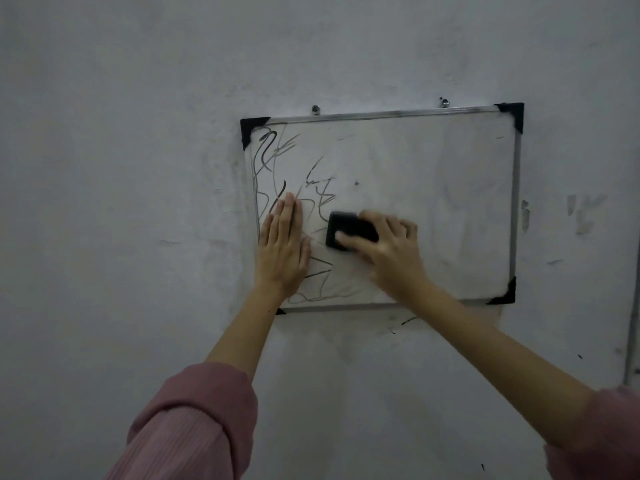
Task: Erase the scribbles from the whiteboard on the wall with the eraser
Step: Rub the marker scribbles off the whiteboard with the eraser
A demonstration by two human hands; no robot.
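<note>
Pink sleeves [194, 427] sit lowest in view, pushed back on both forearms, which reach up toward the wall. Right hand [391, 251] has its grip clamped on the black eraser [346, 230], fingers over its top and thumb along its lower edge; eraser pressed against the whiteboard [415, 202], slightly left of the board's centre, in the lower half. Left hand [282, 251] lies flat and open on the board near its left edge, fingers together and pointing up, holding nothing. Scribbles [277, 157] in dark marker cover the left part of the board, from the top-left corner down to the bottom edge; some lines run just beside the eraser. Right part of the board shows only faint smears. Board hangs slightly tilted on the grey wall [121, 168], metal frame, black corner caps, two screws [315, 108] above its top edge.
</note>
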